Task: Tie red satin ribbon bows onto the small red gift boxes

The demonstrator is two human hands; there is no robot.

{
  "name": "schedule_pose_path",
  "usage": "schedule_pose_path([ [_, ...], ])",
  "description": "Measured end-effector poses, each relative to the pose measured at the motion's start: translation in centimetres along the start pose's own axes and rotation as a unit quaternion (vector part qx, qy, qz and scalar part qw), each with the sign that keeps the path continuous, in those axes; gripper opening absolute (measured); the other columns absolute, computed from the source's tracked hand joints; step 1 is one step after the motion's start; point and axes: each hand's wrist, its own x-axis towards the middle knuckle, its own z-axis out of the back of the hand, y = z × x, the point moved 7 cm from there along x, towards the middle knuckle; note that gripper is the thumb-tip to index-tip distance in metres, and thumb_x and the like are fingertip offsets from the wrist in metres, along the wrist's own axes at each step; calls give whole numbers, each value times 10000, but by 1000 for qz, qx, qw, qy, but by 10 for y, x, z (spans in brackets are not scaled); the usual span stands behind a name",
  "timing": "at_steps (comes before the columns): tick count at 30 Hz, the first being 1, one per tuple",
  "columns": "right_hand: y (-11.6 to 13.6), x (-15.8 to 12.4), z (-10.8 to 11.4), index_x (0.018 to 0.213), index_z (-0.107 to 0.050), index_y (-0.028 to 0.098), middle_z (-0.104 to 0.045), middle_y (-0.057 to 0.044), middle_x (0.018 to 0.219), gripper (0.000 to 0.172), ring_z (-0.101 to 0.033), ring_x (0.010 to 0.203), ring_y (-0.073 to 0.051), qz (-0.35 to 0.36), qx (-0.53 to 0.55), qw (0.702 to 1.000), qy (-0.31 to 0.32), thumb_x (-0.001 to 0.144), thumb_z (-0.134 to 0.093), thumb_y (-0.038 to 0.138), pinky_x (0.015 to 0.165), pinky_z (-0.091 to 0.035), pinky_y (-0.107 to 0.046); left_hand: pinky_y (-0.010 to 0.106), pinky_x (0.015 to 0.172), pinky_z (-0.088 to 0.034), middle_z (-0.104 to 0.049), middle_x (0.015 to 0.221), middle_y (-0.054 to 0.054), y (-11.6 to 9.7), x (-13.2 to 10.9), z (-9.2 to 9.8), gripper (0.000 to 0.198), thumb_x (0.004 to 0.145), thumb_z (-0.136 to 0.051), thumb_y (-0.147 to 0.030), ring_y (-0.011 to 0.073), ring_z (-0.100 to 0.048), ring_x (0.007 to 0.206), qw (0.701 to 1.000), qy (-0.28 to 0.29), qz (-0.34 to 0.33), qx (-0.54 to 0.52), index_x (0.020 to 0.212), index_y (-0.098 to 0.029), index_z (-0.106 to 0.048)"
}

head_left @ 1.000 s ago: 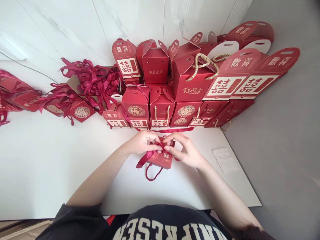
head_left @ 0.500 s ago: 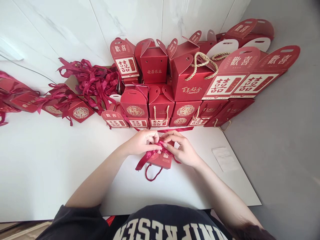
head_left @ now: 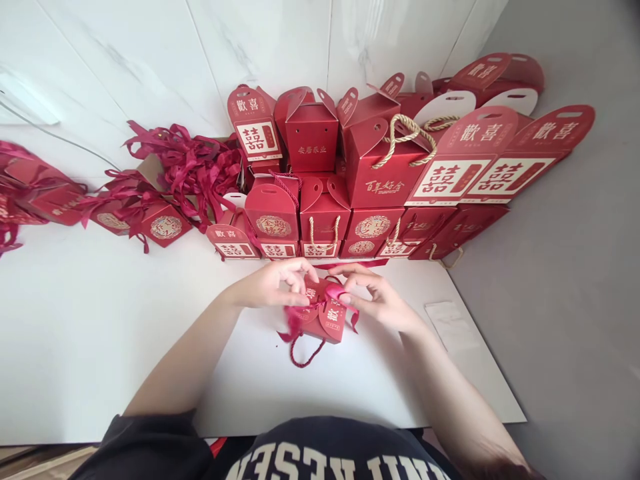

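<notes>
A small red gift box [head_left: 323, 330] with folded flaps and a twisted dark-red cord handle [head_left: 301, 364] sits on the white table in front of me. A magenta ribbon [head_left: 336, 291] crosses its top, with a raised loop at the right and tails hanging to both sides. My right hand [head_left: 377, 301] pinches that loop between thumb and fingers. At the box's left edge is my left hand [head_left: 273, 285], thumb and fingers apart, with nothing visibly held. Just below it the left ribbon tail is blurred.
Red gift boxes [head_left: 320, 150] stand stacked against the tiled wall, some with gold cord handles. A heap of magenta ribbons [head_left: 200, 167] and beribboned boxes [head_left: 165, 225] lie to the left. Pale paper [head_left: 453, 323] rests at right, beside the grey wall [head_left: 575, 267].
My left hand has let go of the ribbon and drawn away to the left. The left tail has swung down, while my right hand has moved slightly right, holding the loop.
</notes>
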Motion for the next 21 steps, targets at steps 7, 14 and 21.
schedule_pose_path([
  [7,-13,-16,29,732,-609,175,-641,-40,768,380,-592,725,-168,-115,52,989,75,989,-439,397,733,-463,-313,243,693,-471,-650,825,14,2,-25,30,318,902,-546,-471,145,-605,756,980,-124,55,145,1018,-191,-641],
  [14,-18,-12,-1,701,-545,179,-518,21,605,454,-444,520,-108,-157,-9,987,41,913,-516,579,508,-346,-249,226,563,-331,-475,632,-32,24,-22,-13,432,881,-555,-511,105,-452,600,979,-139,76,128,640,-157,-495],
  [21,-16,-9,-10,672,-488,183,-509,30,638,382,-460,603,-106,-103,-23,992,62,941,-533,450,584,-360,-241,214,485,-276,-398,503,-52,48,-26,-19,480,874,-585,-481,74,-391,475,986,-158,58,-18,564,-162,-405],
])
